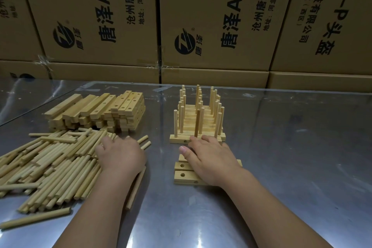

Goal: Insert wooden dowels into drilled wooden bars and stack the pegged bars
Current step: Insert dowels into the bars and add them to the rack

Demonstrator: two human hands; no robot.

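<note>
- Dowels [50, 167] are lying piled at near left.
- Left hand [120, 157] is resting palm-down on them; whether its fingers are pinching any, I cannot tell.
- Bars [96, 112] are sitting stacked behind.
- Right hand [211, 159] is covering drilled bars [183, 175], fingers together, touching pegged stack [198, 119].
- Boxes [100, 16] are standing taped shut behind.

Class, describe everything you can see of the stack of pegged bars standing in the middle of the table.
The stack of pegged bars is pale, unfinished-looking wood. Flat drilled bars lie in stepped rows and carry upright round dowels in three columns, one front dowel darker. It sits on the shiny metal table, beside the plain bars. The right hand reaches its front bar with its fingertips.
</note>
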